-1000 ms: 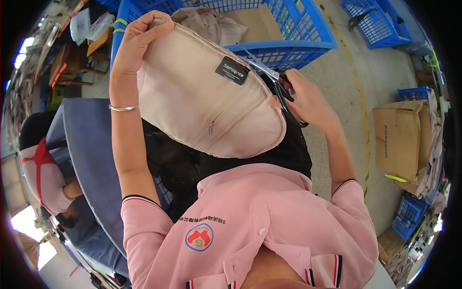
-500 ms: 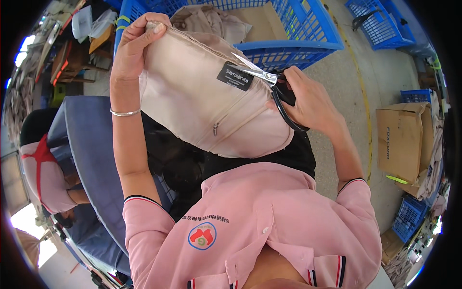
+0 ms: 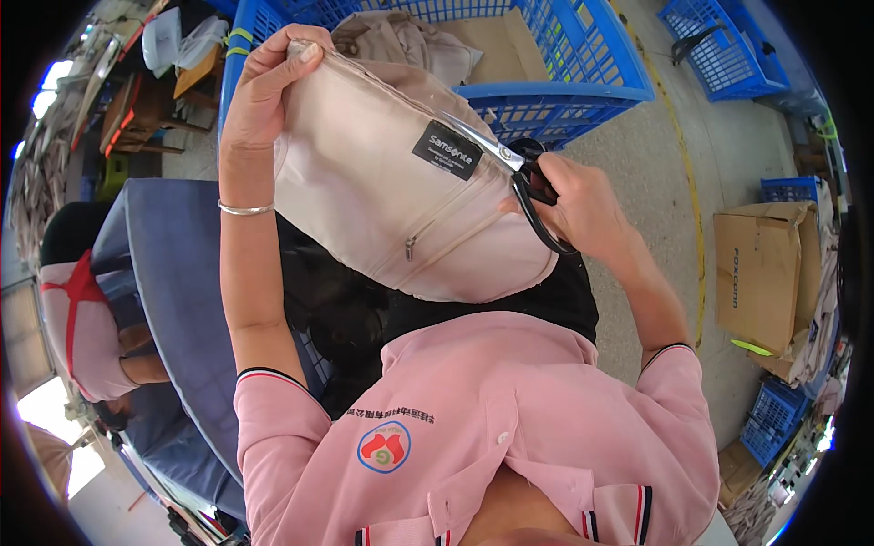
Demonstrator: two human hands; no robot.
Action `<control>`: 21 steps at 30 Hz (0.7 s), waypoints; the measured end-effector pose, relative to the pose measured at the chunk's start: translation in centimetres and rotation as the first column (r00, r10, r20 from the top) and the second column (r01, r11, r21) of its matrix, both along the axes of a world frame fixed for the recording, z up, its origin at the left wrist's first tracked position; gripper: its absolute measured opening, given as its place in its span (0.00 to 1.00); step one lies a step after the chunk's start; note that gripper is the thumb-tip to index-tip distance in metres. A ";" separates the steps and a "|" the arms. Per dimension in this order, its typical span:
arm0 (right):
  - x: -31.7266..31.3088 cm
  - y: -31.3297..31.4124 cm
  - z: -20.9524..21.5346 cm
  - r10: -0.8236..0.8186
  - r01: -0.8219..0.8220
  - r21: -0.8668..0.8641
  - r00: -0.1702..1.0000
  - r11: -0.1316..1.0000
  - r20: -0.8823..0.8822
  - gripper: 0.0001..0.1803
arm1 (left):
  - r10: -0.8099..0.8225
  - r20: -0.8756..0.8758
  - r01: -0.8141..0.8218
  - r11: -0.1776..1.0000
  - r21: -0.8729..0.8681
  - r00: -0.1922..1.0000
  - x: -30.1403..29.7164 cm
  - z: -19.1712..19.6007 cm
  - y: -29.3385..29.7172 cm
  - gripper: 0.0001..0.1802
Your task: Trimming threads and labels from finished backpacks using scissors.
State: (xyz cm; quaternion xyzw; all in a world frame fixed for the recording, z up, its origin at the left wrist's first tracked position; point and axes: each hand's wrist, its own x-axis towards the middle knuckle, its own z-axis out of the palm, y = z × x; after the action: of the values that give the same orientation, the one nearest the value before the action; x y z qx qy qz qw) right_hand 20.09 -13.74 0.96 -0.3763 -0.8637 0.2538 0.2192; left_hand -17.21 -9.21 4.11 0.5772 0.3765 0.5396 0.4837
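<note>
My left hand pinches the upper left corner of a beige fabric lining, which hangs over my lap. A black label is sewn near the lining's upper edge, and a zipper with a metal pull runs below it. In my right hand are scissors with black handles and silver blades. The blades lie along the raw upper edge, just right of the label, pointing up and left. Whether fabric or thread lies between the blades cannot be made out.
A blue plastic crate in front of me holds crumpled beige fabric and cardboard. Another blue crate stands far right, with a cardboard box nearer. At left, a co-worker in pink sits by a dark blue cloth-covered surface.
The scissors' blades, spread slightly before, have come closer together, and their handles tilt a little differently. Both hands and the lining have shifted only slightly.
</note>
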 end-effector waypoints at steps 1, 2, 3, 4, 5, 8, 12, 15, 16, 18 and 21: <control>0.0 0.1 0.0 -0.004 0.004 0.006 1.000 1.000 0.024 0.30 | -0.005 0.012 0.005 1.000 -0.004 1.000 0.1 0.1 0.0 0.04; 0.0 0.2 0.1 -0.008 0.007 0.012 0.999 1.000 0.048 0.30 | -0.010 0.024 0.010 1.000 -0.009 1.000 0.2 0.1 0.1 0.04; -0.1 0.3 0.0 -0.005 0.004 0.013 0.999 1.000 0.047 0.30 | -0.006 0.023 0.007 1.000 -0.008 1.000 0.4 0.1 0.1 0.04; -0.4 0.3 -0.1 -0.009 0.009 0.003 1.000 1.000 0.028 0.30 | -0.031 0.018 0.031 0.999 -0.013 0.999 0.6 0.1 0.2 0.04; -0.7 0.4 -0.1 -0.013 0.014 -0.007 1.000 1.000 0.009 0.31 | -0.054 0.012 0.054 0.998 -0.019 0.998 0.8 0.2 0.2 0.05; -1.9 0.8 0.6 -0.083 0.088 -0.082 0.995 0.993 0.063 0.29 | 0.058 -0.080 -0.066 0.993 -0.101 0.995 2.0 0.4 0.5 0.11; -1.5 1.9 -2.4 -0.146 0.099 -0.305 0.980 0.947 -0.135 0.21 | 0.666 -0.502 -0.409 0.741 0.533 0.551 4.2 -0.6 -1.8 0.21; 1.6 2.8 -6.9 -0.280 0.146 -0.455 0.929 0.878 -0.243 0.20 | 0.834 -0.367 -0.659 0.551 0.512 0.412 4.3 -4.7 -7.6 0.23; 1.8 2.5 -7.1 -0.320 0.155 -0.519 0.916 0.840 -0.244 0.19 | 0.883 -0.263 -0.821 0.462 0.335 0.389 4.6 -7.1 -10.4 0.22; 2.5 1.6 -7.9 -0.401 0.176 -0.607 0.879 0.775 -0.258 0.19 | 0.919 -0.101 -0.924 0.376 -0.068 0.381 7.1 -12.1 -15.6 0.17; 2.8 0.8 -8.4 -0.508 0.175 -0.716 0.815 0.676 -0.280 0.17 | 0.774 -0.088 -0.653 0.461 -0.601 0.627 12.1 -15.2 -22.2 0.11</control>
State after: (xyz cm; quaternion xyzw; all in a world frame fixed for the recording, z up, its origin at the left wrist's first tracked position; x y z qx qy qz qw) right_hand 22.94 -12.94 -7.46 -0.5172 -0.5500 0.5760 0.3134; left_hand -5.10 -31.44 -11.07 0.1307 0.6789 0.6034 0.3973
